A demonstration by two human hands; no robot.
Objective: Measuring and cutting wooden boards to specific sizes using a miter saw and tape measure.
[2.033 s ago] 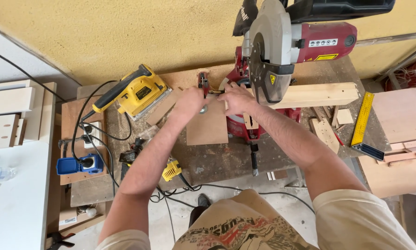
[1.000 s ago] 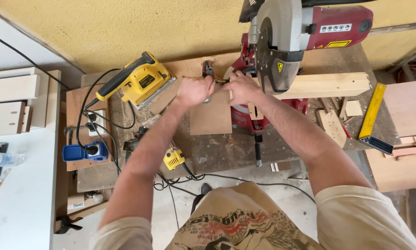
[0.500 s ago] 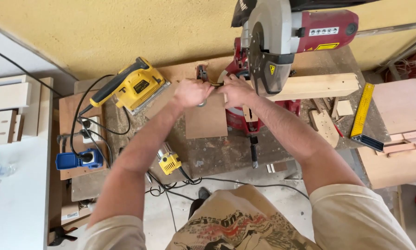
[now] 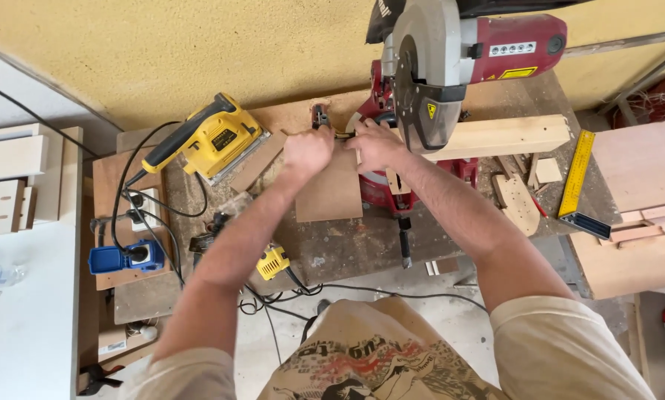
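My left hand (image 4: 308,150) and my right hand (image 4: 374,144) meet at the far edge of a thin brown board (image 4: 331,194) lying flat on the workbench (image 4: 347,248). Both hands close on a small dark clamp (image 4: 322,118) at that edge; its exact shape is hidden by my fingers. Just right of my right hand stands a red mitre saw (image 4: 451,55) with its grey blade guard raised. A pale timber beam (image 4: 503,137) lies across the saw's bed.
A yellow sander (image 4: 214,137) sits at the left with black cables running to a blue plug (image 4: 121,258). A yellow set square (image 4: 577,181), wood offcuts (image 4: 517,200) and plywood panels (image 4: 636,192) lie at the right. White boards (image 4: 14,178) stand at far left.
My hands have stayed together at the board's far edge, working the clamp with small motions. The view has shifted slightly; nothing else has moved.
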